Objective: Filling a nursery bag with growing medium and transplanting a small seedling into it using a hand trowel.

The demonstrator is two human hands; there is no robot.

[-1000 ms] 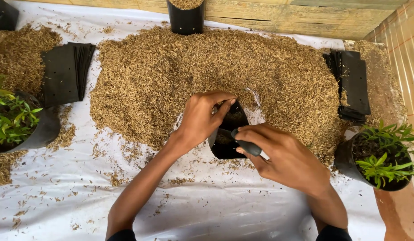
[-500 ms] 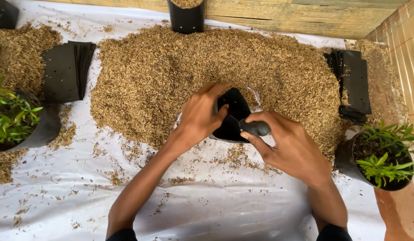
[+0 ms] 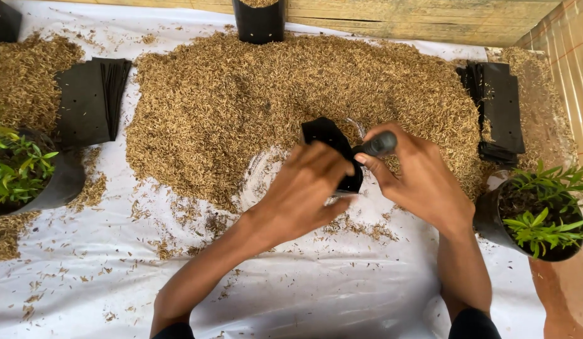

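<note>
Head view shows the left hand (image 3: 310, 188) gripping a small black grow bag (image 3: 332, 141) at the near edge of the rice-husk heap (image 3: 253, 94), while the right hand (image 3: 420, 179) is closed round a dark tool handle (image 3: 379, 144) beside the bag's mouth, apparently mid-filling.

Left hand (image 3: 307, 188) grips a black planting bag (image 3: 332, 147) beside the husk pile (image 3: 291, 100) while right hand (image 3: 417, 182) holds a dark-handled tool (image 3: 378, 145) at it.

both forearms reach in from the bottom edge and angle toward each other, left hand (image 3: 307, 188) curled palm-down, right hand (image 3: 420, 182) fisted, fingertips nearly meeting
</note>
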